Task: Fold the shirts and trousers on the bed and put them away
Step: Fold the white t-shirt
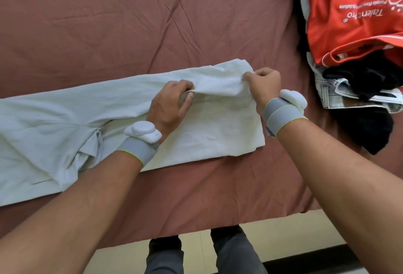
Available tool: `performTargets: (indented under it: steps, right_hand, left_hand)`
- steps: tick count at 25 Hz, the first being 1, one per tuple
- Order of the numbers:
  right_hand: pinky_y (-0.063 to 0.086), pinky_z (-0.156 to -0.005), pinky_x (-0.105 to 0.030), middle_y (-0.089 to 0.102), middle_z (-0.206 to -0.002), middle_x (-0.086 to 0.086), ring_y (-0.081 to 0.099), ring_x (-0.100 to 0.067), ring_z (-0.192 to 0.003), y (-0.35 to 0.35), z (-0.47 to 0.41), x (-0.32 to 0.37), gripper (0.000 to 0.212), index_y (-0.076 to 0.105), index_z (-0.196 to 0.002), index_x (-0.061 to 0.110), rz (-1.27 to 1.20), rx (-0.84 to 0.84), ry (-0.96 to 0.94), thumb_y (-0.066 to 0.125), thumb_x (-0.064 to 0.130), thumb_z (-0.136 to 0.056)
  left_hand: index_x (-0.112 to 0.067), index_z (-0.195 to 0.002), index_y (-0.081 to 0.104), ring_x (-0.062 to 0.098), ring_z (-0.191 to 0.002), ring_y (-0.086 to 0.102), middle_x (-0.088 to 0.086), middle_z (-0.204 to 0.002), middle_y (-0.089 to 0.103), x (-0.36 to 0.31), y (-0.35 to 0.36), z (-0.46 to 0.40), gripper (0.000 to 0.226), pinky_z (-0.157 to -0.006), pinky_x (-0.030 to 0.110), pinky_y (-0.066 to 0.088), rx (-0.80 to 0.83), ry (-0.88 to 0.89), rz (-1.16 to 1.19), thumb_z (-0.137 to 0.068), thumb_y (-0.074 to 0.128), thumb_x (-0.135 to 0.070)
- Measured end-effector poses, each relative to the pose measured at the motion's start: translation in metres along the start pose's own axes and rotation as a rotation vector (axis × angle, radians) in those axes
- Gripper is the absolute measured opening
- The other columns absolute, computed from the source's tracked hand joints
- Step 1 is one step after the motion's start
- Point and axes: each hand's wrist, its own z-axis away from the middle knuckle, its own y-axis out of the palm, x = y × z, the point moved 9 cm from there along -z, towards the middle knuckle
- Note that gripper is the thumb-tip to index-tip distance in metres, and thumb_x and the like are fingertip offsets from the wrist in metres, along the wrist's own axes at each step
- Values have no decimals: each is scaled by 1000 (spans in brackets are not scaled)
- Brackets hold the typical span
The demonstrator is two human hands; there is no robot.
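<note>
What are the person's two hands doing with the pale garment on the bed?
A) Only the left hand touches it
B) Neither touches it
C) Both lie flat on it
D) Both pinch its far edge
D: the left hand and the right hand each have fingers curled round a lifted fold along the far edge of the white garment, which lies stretched across the bed.

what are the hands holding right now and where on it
Both hands grip the white shirt on the bed: the left hand and the right hand pinch its lifted far edge at the right end.
</note>
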Motion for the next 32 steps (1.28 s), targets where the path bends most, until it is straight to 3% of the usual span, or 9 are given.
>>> performTargets:
  steps: [4, 10, 14, 18, 20, 22, 24, 27, 32]
  right_hand:
    - [30, -48, -22, 40, -59, 4, 35, -13, -52, -11, 2, -2, 24, 42, -61, 20, -76, 3, -51, 59, 6, -70]
    - [41, -60, -25, 51, -74, 3, 46, -14, -65, 21, -13, 7, 42, 44, -74, 25, -83, 175, -30, 84, 34, -65]
    - [41, -53, -21, 53, -70, 2, 49, -15, -60, 18, -29, 19, 29, 52, -71, 25, -30, 52, -82, 71, 3, -69]
    - [51, -65, -29, 59, -75, 2, 55, -14, -65, 7, -33, 2, 19, 60, -78, 22, -165, -99, -79, 66, 5, -71]
    - [53, -81, -35, 63, -88, 3, 60, -16, -83, 2, -19, 16, 16, 62, -90, 20, 16, -180, -255, 63, 16, -74]
    - [42, -98, -35, 55, -128, -2, 52, -21, -119, 15, 21, 46, 40, 57, -118, 15, 365, -193, -690, 59, 27, -80]
    - [26, -110, -48, 28, -156, -9, 25, -28, -144, 62, 68, 41, 60, 39, -144, 14, 737, 87, -1077, 50, 36, -89]
    - [5, -117, -59, -8, -163, 1, -9, -22, -149, 97, 67, -27, 68, 0, -155, 29, 1125, 466, -968, 20, 56, -96]
    - [-10, -114, -57, -22, -158, 6, -15, -22, -148, 95, 67, -35, 81, -11, -153, 31, 1163, 435, -949, 12, 71, -86]
  left_hand:
    - [-9, -104, 62, 21, -103, 57, 5, -108, 64, -5, 16, 19, 18, -86, 33, 46, 137, 140, -9, -95, 51, -20]
    - [-12, -101, 59, 23, -122, 52, 5, -120, 61, 2, 35, 25, 10, -97, 36, 39, 269, 186, -58, -93, 54, -13]
    - [-13, -100, 56, 16, -138, 39, 2, -123, 59, -2, 43, 23, 9, -102, 31, 30, 275, 166, -65, -93, 52, -12]
    - [-15, -107, 55, 16, -144, 31, -1, -129, 55, -6, 45, 29, 16, -108, 35, 29, 276, 158, -77, -95, 54, -26]
    - [-16, -122, 55, 17, -141, 34, -1, -132, 54, -9, 35, 24, 31, -109, 39, 31, 206, 151, -61, -96, 53, -33]
    - [-18, -141, 46, 18, -145, 28, 2, -146, 46, -6, 32, 17, 50, -114, 43, 26, 132, 71, -146, -97, 43, -42]
    - [-21, -153, 29, 17, -151, 13, 2, -160, 28, 8, 42, 16, 65, -119, 48, 12, 167, -41, -294, -96, 29, -54]
    - [-22, -157, 14, 18, -152, 2, 0, -164, 15, 27, 62, 26, 78, -119, 51, 0, 245, -51, -441, -92, 19, -66]
    - [-28, -156, 15, 17, -152, 3, -1, -163, 17, 28, 34, 45, 78, -117, 51, 2, 241, -83, -430, -91, 27, -67]
